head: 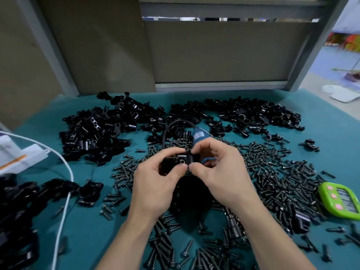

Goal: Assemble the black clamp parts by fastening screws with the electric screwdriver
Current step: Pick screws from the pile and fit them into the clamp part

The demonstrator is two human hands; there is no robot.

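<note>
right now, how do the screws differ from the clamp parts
The screws are slim pins with heads; the clamp parts are chunkier curved blocks. The screws spread across the near and right side; the clamp parts heap along the far side and left. Both are black and lie loose on the teal mat.

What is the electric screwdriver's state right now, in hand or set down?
In hand: the electric screwdriver pokes out behind the right hand, whose fingers curl round it. Running or not: cannot tell.
</note>
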